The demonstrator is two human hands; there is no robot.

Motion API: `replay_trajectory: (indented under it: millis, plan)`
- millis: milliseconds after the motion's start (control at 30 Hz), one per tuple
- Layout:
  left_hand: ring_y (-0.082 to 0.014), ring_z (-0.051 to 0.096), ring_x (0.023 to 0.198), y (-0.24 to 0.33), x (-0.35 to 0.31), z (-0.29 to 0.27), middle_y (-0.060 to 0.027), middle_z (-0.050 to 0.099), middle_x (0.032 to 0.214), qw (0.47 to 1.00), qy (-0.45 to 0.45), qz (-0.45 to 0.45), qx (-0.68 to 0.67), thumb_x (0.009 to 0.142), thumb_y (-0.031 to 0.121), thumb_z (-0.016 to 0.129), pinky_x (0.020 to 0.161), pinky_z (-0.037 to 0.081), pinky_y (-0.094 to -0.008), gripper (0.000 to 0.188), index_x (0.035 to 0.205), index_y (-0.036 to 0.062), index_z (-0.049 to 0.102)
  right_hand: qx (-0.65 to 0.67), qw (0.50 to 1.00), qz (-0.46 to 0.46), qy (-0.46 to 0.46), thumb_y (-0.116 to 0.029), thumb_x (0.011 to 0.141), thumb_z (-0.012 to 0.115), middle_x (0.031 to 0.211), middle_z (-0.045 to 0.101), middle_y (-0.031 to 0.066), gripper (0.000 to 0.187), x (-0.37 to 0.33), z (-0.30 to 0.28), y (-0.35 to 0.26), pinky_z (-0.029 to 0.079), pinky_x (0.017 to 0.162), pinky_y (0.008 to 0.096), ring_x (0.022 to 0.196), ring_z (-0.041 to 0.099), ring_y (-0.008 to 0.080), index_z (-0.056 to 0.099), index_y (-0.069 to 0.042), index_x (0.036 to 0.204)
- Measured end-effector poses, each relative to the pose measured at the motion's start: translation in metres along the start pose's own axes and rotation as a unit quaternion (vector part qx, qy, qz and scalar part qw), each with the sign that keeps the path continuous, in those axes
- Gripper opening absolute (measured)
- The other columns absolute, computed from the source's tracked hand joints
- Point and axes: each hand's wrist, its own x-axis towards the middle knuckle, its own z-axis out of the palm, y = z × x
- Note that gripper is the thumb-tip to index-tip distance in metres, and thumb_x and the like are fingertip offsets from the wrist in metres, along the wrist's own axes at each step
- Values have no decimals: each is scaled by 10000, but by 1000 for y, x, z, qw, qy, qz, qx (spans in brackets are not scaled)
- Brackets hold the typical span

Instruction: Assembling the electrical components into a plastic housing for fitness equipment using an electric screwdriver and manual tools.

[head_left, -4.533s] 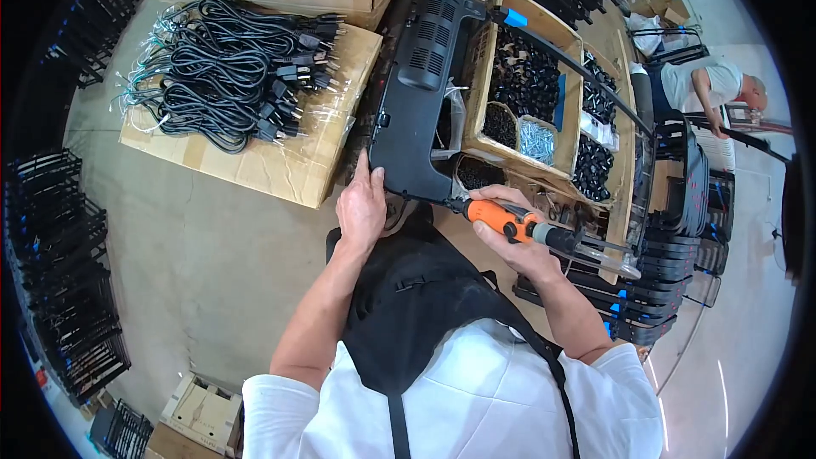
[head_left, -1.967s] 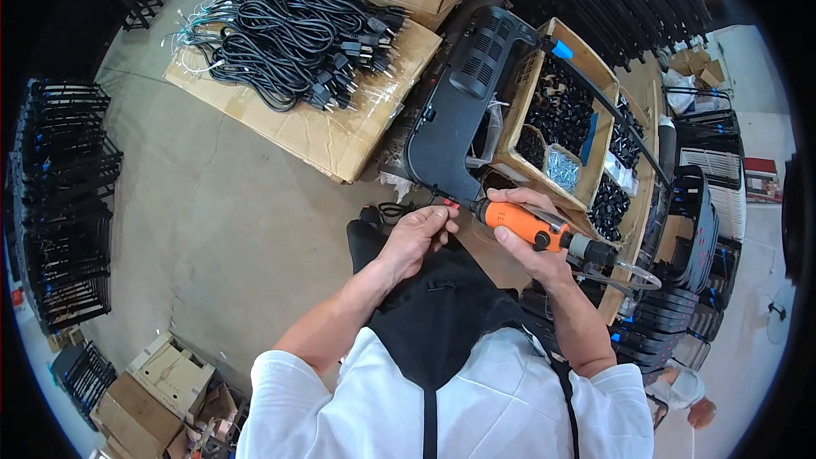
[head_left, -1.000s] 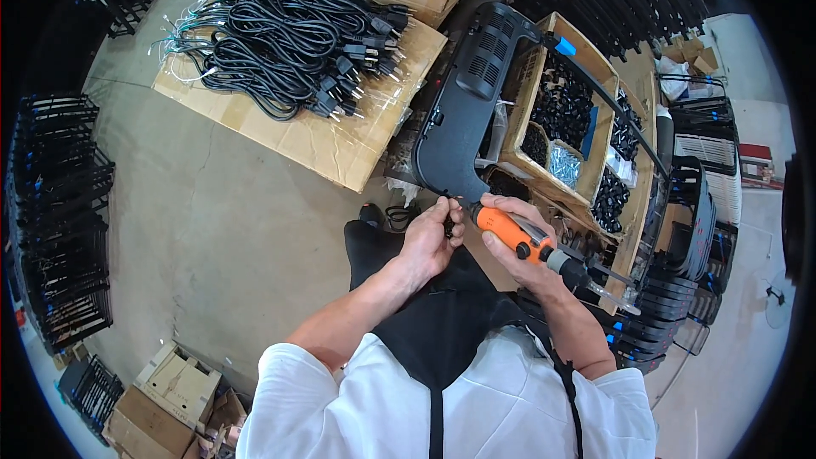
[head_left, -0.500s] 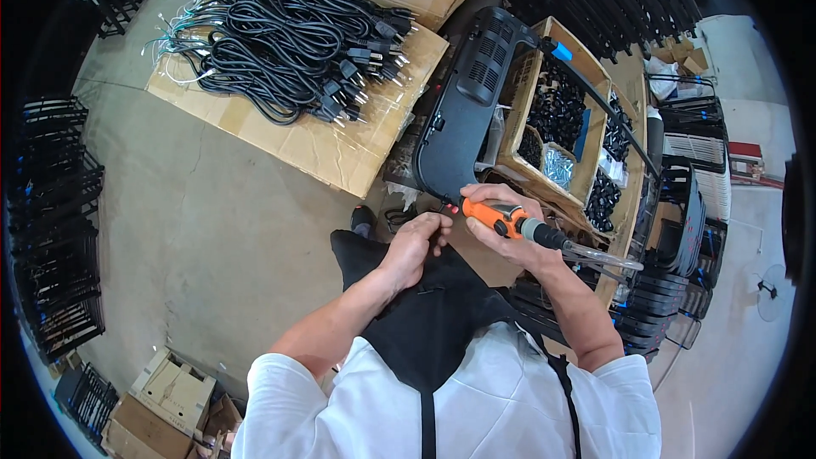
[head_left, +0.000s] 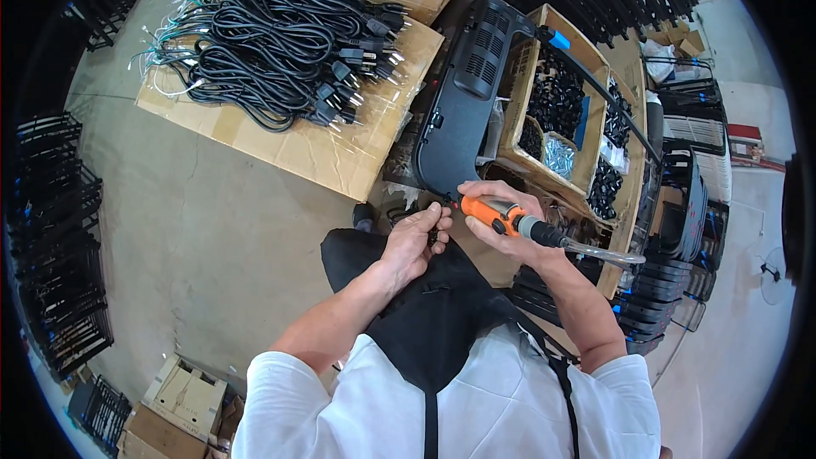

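My right hand (head_left: pixel 510 229) is wrapped round an orange air screwdriver (head_left: pixel 493 214), with a clear hose (head_left: pixel 599 252) trailing from its back end. The tool's front end points left, close to the near end of a black plastic housing (head_left: pixel 455 149) with vent slots. Just left of that tip, my left hand (head_left: pixel 412 242) has its thumb and fingers pinched and curled. Something small and dark shows under those fingers, too hidden to name. A small red spot shows between my left fingertips and the tool.
Coiled black power cords (head_left: pixel 272 42) with plugs lie heaped on a cardboard box (head_left: pixel 331 157) at the left. To the right, a wooden parts box (head_left: pixel 507 140) holds small black parts and silver screws (head_left: pixel 558 155). Black metal frames (head_left: pixel 59 242) are stacked along the far left.
My left fingertips have moved slightly up and curled, with a dark bit showing beneath them. My right hand and the screwdriver have barely moved. The whole view has shifted slightly.
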Motion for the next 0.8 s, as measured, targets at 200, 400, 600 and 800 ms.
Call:
replay_trajectory:
  millis: [200, 400, 600, 800]
  plan:
    - [-119, 581, 721, 10, 4, 17, 18, 658, 867, 997, 14, -1, -72, 1108, 354, 604, 625, 462, -257, 265, 1095, 103, 687, 103, 988, -52, 105, -51, 894, 797, 1328, 708, 122, 442, -26, 2, -6, 516, 1121, 390, 1263, 676, 238, 650, -33, 1310]
    - [-131, 566, 735, 31, 12, 38, 20, 612, 840, 989, -30, 0, -144, 1101, 346, 615, 660, 478, -282, 253, 1118, 100, 668, 140, 984, -61, 95, -19, 912, 763, 1361, 678, 201, 482, -18, -11, -3, 501, 1147, 467, 1326, 635, 315, 561, -20, 1350]
    - [-114, 552, 736, 41, 21, 47, 28, 597, 847, 986, -41, 4, -161, 1104, 377, 598, 666, 479, -268, 262, 1096, 120, 648, 109, 987, -68, 92, -32, 918, 758, 1370, 672, 190, 484, 3, -18, -13, 500, 1141, 451, 1311, 636, 291, 558, -30, 1359]
    - [-136, 597, 782, 47, 26, 57, -4, 645, 927, 987, 6, 61, -146, 1132, 426, 518, 687, 503, -282, 372, 1186, 79, 641, 136, 985, -17, 107, -16, 926, 744, 1378, 672, 169, 478, 39, -13, -26, 509, 1119, 411, 1291, 639, 246, 566, -29, 1369]
